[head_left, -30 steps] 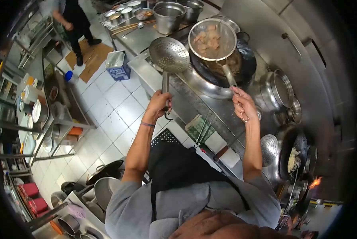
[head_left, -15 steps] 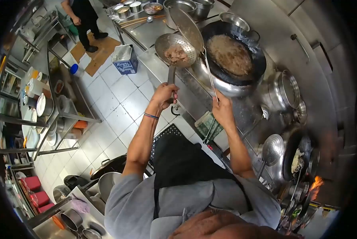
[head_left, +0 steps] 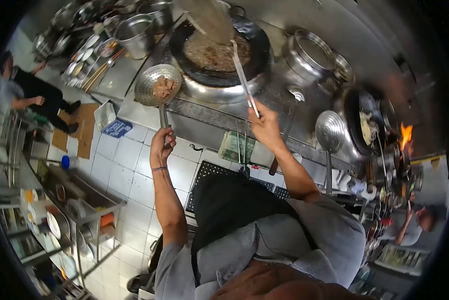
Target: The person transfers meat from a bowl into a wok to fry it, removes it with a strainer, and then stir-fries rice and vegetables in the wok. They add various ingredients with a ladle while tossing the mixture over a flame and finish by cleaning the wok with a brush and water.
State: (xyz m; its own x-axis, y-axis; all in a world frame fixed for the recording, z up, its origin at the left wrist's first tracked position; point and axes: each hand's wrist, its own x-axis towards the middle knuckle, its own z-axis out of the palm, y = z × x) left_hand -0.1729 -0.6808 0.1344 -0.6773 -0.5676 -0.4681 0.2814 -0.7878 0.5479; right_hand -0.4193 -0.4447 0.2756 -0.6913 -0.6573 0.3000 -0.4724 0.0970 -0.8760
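Observation:
My left hand is closed around the handle of a perforated metal strainer with cooked brown meat pieces in its bowl. The strainer is beside the left rim of a large black wok. Brown, frothy liquid fills that wok. My right hand grips the long metal handle of a wide, round skimmer. The skimmer's head is slanted over the far side of the wok, slightly blurred.
A second perforated strainer lies at the right, near another wok with pale food. Flames rise beyond it. Metal pots stand behind. One person stands at far left, another at far right. A green cloth is at the counter's front.
My view has swung right, shifting the stove leftward in it. The skimmer has moved from between the strainer and wok to over the wok. Both hands keep their holds.

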